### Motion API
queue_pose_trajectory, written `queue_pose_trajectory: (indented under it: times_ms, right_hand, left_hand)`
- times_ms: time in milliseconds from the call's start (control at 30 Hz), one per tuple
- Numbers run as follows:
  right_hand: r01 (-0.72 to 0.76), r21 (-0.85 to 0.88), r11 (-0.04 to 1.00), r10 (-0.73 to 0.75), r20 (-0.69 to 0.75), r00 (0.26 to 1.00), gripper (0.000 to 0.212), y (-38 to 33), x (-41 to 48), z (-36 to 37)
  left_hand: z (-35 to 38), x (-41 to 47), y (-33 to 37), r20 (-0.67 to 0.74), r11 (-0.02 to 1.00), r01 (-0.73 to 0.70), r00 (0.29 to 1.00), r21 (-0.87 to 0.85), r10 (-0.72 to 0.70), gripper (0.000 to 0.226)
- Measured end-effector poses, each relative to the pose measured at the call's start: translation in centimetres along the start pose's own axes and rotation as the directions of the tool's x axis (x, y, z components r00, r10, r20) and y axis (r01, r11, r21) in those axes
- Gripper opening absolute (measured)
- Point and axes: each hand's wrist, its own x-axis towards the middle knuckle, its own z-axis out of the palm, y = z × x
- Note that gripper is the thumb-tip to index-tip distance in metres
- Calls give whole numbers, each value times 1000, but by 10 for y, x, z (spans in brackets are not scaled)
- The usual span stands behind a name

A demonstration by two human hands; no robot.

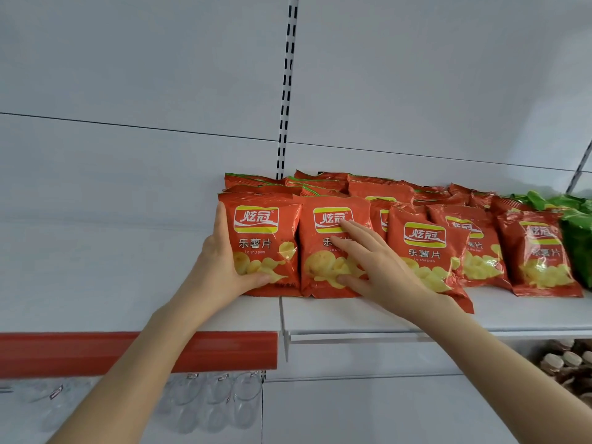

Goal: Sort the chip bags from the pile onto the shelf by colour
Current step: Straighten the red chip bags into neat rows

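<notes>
Seen from the head camera, the left hand (224,261) clasps the end red bag (266,238) at 9 o'clock of the row, thumb across its lower front, seemingly to hold it upright. The right hand (368,261) lies with fingers straight and spread on the second red bag (314,267), probably pressing it into line on the shelf (368,315). The green bags (576,229) sit at 3 o'clock, which keeps the colours separate.

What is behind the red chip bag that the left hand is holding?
More red bags stand behind that red chip bag, with only their top edges showing. The front bag covers the rest, so their number cannot be told.
</notes>
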Motion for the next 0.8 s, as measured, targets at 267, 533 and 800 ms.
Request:
queue_pose_trajectory:
  times_ms: [267, 533, 800]
  right_hand:
    - [-12, 74, 997, 12, 1, 1000, 67, 0, -8, -7]
    - [-6, 69, 998, 6, -3, 1000, 60, 0, -15, -5]
    - [-70, 26, 997, 69, 11, 998, 60, -5, -15, -6]
  left_hand:
    - [0, -9, 2, -9, 997, 75, 997, 6, -75, 127]
    - [1, -14, 1, -12, 996, 84, 996, 27, -84, 126]
    - [-5, -20, 6, -26, 998, 35, 999, 58, -34, 122]
